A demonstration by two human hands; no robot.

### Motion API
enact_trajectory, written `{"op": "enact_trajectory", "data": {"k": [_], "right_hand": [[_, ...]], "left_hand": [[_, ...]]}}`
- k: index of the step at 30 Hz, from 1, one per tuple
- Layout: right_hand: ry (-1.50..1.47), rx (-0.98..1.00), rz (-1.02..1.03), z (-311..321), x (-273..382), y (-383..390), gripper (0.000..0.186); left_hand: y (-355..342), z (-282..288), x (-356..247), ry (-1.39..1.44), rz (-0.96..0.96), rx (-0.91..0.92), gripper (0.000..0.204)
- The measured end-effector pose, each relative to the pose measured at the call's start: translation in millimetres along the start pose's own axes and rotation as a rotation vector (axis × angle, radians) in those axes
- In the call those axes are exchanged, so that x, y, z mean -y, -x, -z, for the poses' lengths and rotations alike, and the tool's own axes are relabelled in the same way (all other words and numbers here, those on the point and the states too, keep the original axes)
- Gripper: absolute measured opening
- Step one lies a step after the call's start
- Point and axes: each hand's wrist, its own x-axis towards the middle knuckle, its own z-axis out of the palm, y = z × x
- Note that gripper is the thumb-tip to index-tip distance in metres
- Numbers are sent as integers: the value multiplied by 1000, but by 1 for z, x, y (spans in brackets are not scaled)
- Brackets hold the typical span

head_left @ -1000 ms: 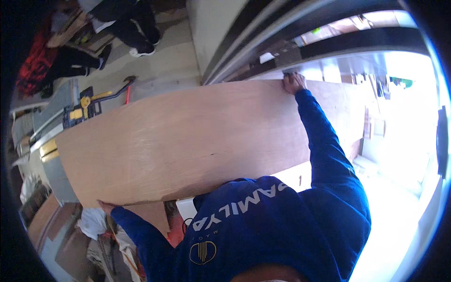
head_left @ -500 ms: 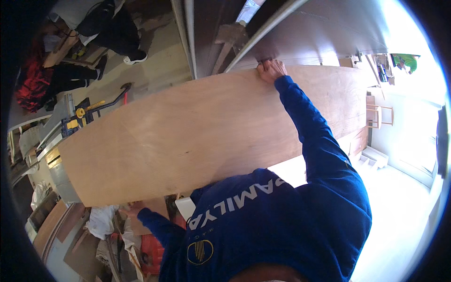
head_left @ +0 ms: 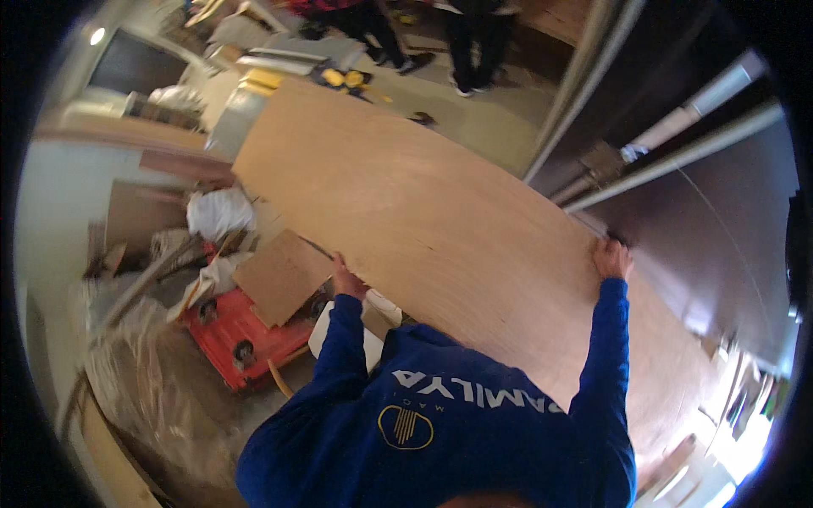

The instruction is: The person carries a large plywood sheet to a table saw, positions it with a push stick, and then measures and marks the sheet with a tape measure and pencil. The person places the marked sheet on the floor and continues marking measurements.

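Observation:
A long, light-brown plywood sheet point(head_left: 415, 212) stretches in front of me, from the upper left down to the lower right. My right hand point(head_left: 611, 258) is closed over its far edge, close to a dark upright panel point(head_left: 720, 229). At the near edge, my left hand point(head_left: 347, 279) grips the same sheet, with part of its fingers hidden. Blue sleeves cover both my arms.
Left of me lie an upturned red wheeled dolly point(head_left: 241, 339), a brown board piece point(head_left: 284, 275), a white bag point(head_left: 220, 212) and clear plastic sheeting point(head_left: 152, 381). Two people's legs point(head_left: 474, 51) show beyond the sheet. A yellow-and-black tool point(head_left: 345, 80) sits past its far-left end.
My view has swung left, so the sheet now slants more steeply and the red dolly shows fully. My right hand stays on the far edge; my left remains by the near edge.

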Motion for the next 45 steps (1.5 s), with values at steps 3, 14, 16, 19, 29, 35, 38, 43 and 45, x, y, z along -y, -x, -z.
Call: {"op": "enact_trajectory", "data": {"k": [3, 14, 16, 19, 29, 35, 38, 43, 45], "right_hand": [[-15, 39, -12, 1, 5, -4, 54], [-21, -43, 14, 0, 1, -3, 55], [26, -66, 26, 0, 0, -3, 54], [51, -73, 0, -1, -2, -3, 59], [224, -169, -105, -23, -9, -5, 59], [142, -153, -223, -38, -17, -12, 57], [200, -150, -251, -36, -22, -16, 56], [177, -47, -240, -31, -26, -16, 53], [194, -96, -208, -32, -27, -16, 52]], "left_hand": [[25, -13, 8, -25, 181, -80, 101], [17, 57, -24, 18, 47, -221, 76], [-5, 71, -51, -13, -10, -236, 82], [-54, 86, -98, 86, -102, -322, 85], [-214, 98, -233, 296, -309, -418, 60], [-249, 113, -251, 422, -398, -144, 54], [-258, 124, -246, 450, -432, -155, 52], [-270, 142, -243, 401, -415, -186, 49], [-273, 147, -244, 404, -387, -238, 49]]}}
